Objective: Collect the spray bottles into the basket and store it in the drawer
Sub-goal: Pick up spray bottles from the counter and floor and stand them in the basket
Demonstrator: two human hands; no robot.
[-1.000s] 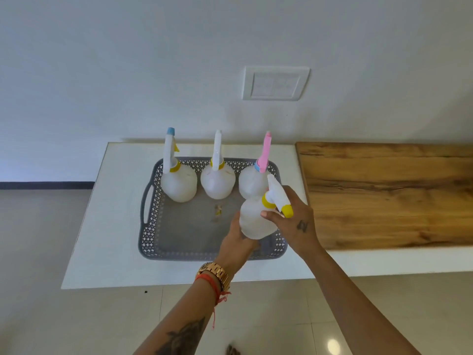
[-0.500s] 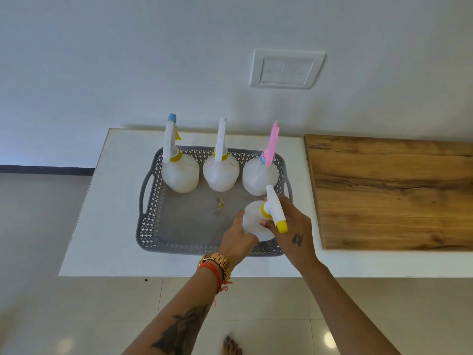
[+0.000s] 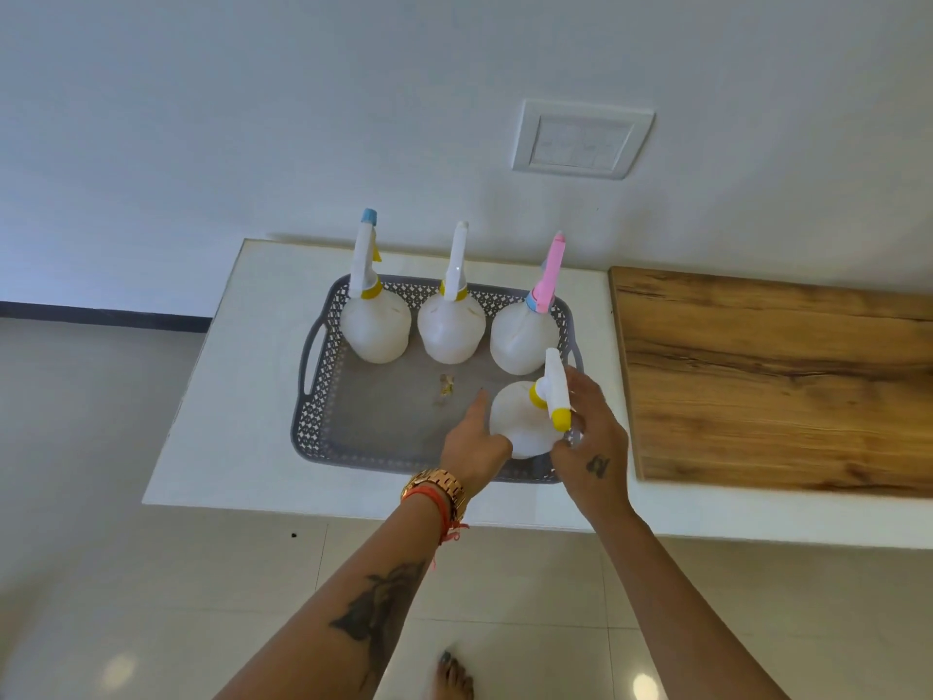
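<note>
A grey perforated basket (image 3: 323,426) sits on a white counter. Along its far side stand three white spray bottles: one with a blue tip (image 3: 376,328), one all white with a yellow collar (image 3: 451,330), one with a pink head (image 3: 522,341). A fourth white bottle with a yellow nozzle (image 3: 520,421) stands in the basket's near right corner. My left hand (image 3: 474,439) cups its left side and my right hand (image 3: 588,437) holds its right side by the spray head.
The white counter (image 3: 242,396) ends at a near edge above the tiled floor. A wooden board (image 3: 777,381) lies to the right of the basket. A switch plate (image 3: 580,138) is on the wall. A small scrap (image 3: 445,384) lies on the basket floor.
Both hands have lowered the fourth bottle from above the basket's near right rim down into its near right corner. The other three bottles have not moved.
</note>
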